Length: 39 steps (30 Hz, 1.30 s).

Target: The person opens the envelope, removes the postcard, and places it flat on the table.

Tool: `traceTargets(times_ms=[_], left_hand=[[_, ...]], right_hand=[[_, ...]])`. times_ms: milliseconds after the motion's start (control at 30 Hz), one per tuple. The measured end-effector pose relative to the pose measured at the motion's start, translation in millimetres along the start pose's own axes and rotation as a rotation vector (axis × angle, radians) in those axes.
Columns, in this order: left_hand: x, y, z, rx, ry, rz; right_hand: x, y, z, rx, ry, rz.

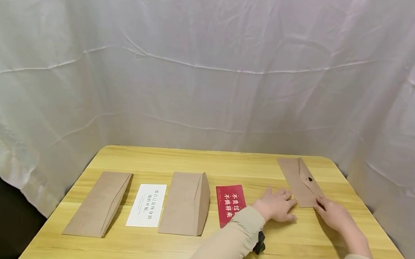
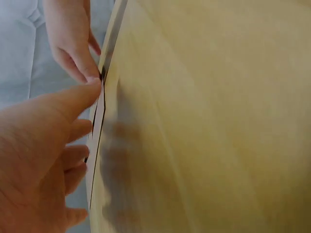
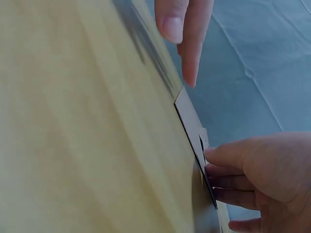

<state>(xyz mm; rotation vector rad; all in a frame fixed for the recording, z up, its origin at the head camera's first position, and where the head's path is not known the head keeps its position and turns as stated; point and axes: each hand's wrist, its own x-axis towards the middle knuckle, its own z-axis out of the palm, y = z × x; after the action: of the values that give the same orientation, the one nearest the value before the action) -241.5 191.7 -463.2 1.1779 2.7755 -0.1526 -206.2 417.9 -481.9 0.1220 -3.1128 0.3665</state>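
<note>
At the table's right, a brown envelope [image 1: 295, 182] lies tilted, its pointed flap folded over and a small dark mark near the flap's tip. My right hand [image 1: 336, 216] pinches its near right corner between thumb and fingers. By the near left corner, my left hand [image 1: 275, 205] spreads its fingers, palm down; whether they touch the paper I cannot tell. Only a thin edge of the envelope [image 2: 98, 131] shows in the left wrist view. In the right wrist view, the thumb [image 3: 226, 153] of the right hand lies along the envelope [image 3: 188, 114].
Left of my left hand lies a red card [image 1: 229, 204] with white writing, partly behind the sleeve. Farther left are a brown envelope [image 1: 181, 202], a white card [image 1: 146, 206] with dark writing and another brown envelope [image 1: 93, 206]. Pale curtains [image 1: 210, 97] hang behind the wooden table.
</note>
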Motion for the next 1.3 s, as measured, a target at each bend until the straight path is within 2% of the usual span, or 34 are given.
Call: traceTargets(times_ms=[200,400,667,1000,1300], left_hand=[[-4.2,8.7,0.5,-0.019,-0.056,-0.028],[-12.1,15.0,2.3,0.019,-0.074,-0.029],[-21.6,22.4,4.2,0.004,-0.1,-0.038],[-41.2,22.8,6.7,-0.011,-0.076,-0.001],[-58.6,23.3,6.6,-0.025,-0.078,-0.03]], right_hand=[[-7.1,-10.2,1.4,-0.005,0.023,-0.027],[-16.7,-17.9,3.4,-0.002,0.044,-0.047],[-27.7,-29.2,3.2,0.013,0.042,-0.051],[-44.3,-44.1,6.6,0.014,0.052,-0.066],[-59.9,-58.0,11.9,0.01,0.035,-0.043]])
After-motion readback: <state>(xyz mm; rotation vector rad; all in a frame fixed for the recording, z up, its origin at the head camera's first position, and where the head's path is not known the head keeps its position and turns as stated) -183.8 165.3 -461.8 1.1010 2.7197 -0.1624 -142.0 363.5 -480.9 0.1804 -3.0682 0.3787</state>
